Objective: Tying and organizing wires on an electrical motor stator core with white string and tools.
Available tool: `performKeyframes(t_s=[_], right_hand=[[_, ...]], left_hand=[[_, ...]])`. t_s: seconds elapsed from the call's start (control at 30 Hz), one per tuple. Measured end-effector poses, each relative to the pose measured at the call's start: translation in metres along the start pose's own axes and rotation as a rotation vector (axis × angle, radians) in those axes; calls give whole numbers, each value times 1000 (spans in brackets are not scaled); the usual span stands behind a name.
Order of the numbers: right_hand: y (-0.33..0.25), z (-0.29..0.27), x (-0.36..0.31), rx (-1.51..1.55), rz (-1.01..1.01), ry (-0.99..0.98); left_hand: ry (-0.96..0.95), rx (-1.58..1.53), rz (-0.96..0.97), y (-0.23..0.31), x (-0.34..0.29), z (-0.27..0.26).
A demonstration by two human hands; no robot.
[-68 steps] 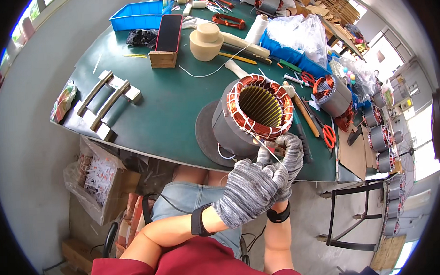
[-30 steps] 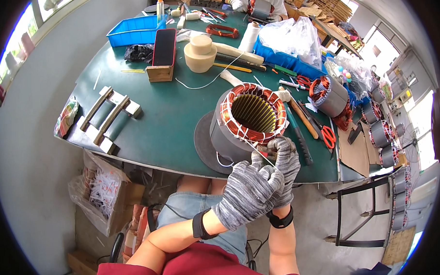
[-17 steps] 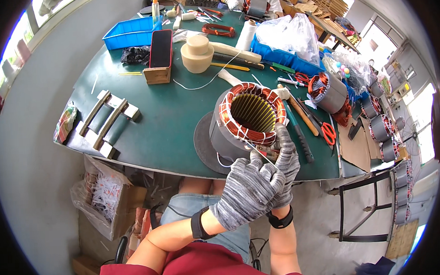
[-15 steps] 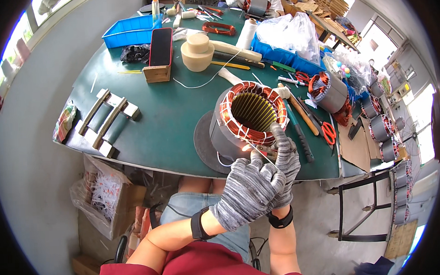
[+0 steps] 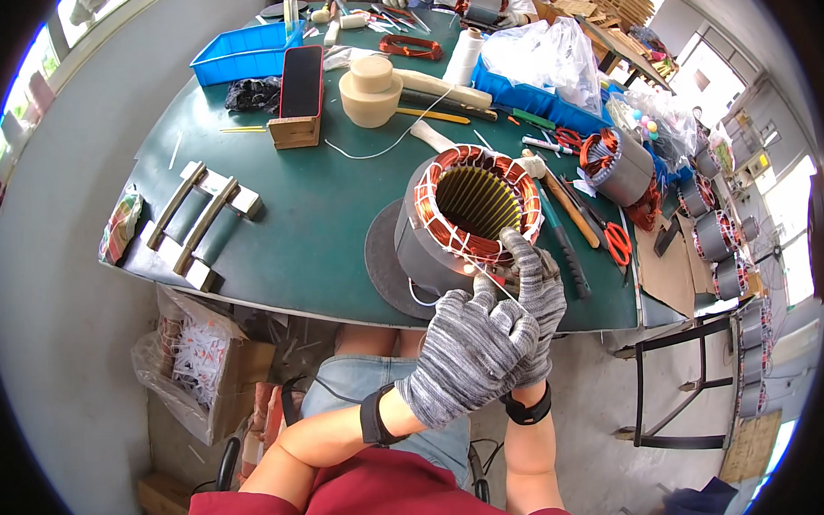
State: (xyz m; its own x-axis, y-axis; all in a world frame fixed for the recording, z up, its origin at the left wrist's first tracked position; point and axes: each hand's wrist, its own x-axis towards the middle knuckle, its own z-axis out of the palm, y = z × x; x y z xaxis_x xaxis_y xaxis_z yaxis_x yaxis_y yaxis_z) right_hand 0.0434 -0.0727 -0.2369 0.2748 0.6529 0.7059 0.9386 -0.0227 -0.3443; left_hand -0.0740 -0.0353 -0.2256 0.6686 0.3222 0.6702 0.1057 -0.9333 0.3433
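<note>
A grey motor stator (image 5: 421,254) stands tilted on a round dark turntable (image 5: 382,258), its copper winding ring (image 5: 433,207) laced with white cord. My left hand (image 5: 465,355), in a grey striped glove, is closed on the white lacing cord (image 5: 499,283), which runs taut from the ring's near edge. My right hand (image 5: 538,294), gloved alike, is partly behind it, with one finger reaching onto the winding's near right rim. Its other fingers are curled around something mostly hidden. A small bright glow, like a flame, shows at the winding's near lower edge beside my fingertips.
Right of the stator lie a hammer (image 5: 569,202), a green-handled tool (image 5: 566,252) and red-handled scissors (image 5: 618,243). Another stator (image 5: 622,173) lies beyond. A phone (image 5: 301,84) leans on a wooden block; a metal-barred stand (image 5: 193,224) is left. Across the table, a person handles another stator.
The glow at the winding has shrunk. My hands stay by the near edge, shifted only slightly. Across the table, the other person's hands and stator have moved.
</note>
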Motion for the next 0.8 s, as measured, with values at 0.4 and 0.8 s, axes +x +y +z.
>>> performKeyframes(t_s=[0.4, 0.8], right_hand=[[0, 2, -2, -23, 0, 12], [4, 0, -3, -5, 16, -16]], left_hand=[[15, -33, 28, 1, -4, -7], [5, 4, -4, 0, -3, 2]])
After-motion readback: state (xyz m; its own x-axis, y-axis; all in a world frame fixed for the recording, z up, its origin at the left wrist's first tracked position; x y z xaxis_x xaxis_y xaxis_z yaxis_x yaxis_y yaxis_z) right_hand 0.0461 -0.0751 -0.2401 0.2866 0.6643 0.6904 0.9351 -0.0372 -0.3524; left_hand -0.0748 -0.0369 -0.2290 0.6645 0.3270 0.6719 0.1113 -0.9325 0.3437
